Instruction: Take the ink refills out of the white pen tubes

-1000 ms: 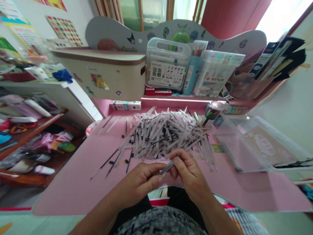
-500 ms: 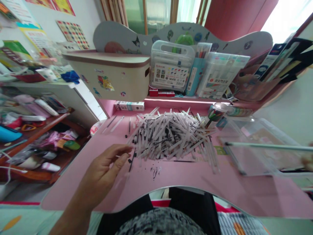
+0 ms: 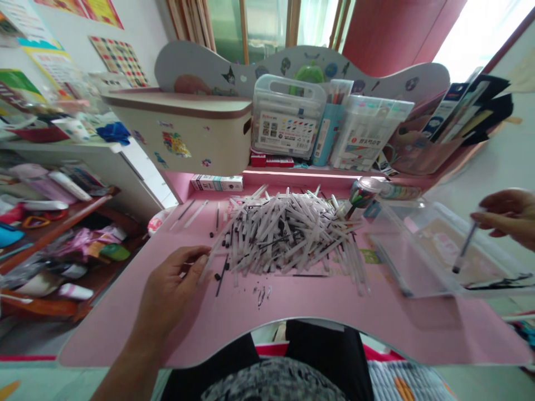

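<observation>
A big heap of white pen barrels and black refills (image 3: 288, 231) lies in the middle of the pink desk (image 3: 317, 312). My left hand (image 3: 169, 289) rests on the desk at the heap's left edge, its fingertips closing on a white barrel (image 3: 209, 262) there. My right hand (image 3: 507, 214) is far out to the right, over a clear plastic box (image 3: 443, 250). It pinches an assembled pen (image 3: 463, 248) that hangs tip-down above the box.
Marker cases (image 3: 288, 117) and a pencil tube (image 3: 361, 195) stand on the desk's back shelf, a cream storage box (image 3: 184, 131) to their left. Loose black refills (image 3: 219, 278) lie near my left hand. A cluttered wooden shelf (image 3: 54, 223) stands left of the desk.
Both hands were together at the desk front working on one pen. The left hand then went to the heap's left edge; the right hand carried the pen out over the clear box.
</observation>
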Action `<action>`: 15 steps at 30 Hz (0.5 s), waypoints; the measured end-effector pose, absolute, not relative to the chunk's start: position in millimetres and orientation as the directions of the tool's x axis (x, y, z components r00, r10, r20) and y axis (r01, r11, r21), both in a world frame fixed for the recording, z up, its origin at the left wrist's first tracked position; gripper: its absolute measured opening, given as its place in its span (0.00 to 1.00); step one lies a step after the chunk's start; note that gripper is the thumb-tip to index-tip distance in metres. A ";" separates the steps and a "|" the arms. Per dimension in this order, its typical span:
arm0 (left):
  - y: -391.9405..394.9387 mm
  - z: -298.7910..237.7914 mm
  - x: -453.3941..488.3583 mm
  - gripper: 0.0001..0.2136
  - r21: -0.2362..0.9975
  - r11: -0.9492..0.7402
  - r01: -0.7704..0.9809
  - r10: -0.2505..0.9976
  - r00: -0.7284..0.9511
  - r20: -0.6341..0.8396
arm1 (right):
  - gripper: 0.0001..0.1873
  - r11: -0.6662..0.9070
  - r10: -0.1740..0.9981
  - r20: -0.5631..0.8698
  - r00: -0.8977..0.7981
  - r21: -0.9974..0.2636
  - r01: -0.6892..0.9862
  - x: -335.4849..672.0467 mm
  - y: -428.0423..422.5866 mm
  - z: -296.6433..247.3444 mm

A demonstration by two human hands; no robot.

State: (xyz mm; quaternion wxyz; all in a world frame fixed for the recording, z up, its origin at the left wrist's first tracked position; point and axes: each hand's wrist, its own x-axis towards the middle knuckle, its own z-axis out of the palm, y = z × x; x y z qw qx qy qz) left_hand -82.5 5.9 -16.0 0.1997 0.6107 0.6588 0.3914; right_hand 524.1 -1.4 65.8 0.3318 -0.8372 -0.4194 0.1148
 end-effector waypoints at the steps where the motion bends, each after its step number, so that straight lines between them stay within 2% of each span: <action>1: 5.7 -15.9 -81.3 0.15 0.770 -0.046 0.637 0.960 -0.184 0.211 | 0.25 -0.472 0.787 0.043 0.616 -0.600 0.646 511.0 23.3 79.8; 4: 4.5 -16.9 -79.5 0.14 0.782 -0.020 0.622 0.956 -0.217 0.197 | 0.17 -0.539 0.788 -0.109 0.606 -0.598 0.593 484.1 61.9 94.2; 8: 4.0 -20.0 -81.2 0.13 0.793 -0.003 0.609 0.946 -0.256 0.200 | 0.09 -0.553 0.787 -0.174 0.592 -0.624 0.552 475.5 65.5 82.5; 15: 3.9 -25.3 -85.9 0.13 0.792 0.044 0.609 0.935 -0.305 0.183 | 0.05 -0.503 0.818 -0.271 0.507 -0.766 0.401 455.3 66.5 72.0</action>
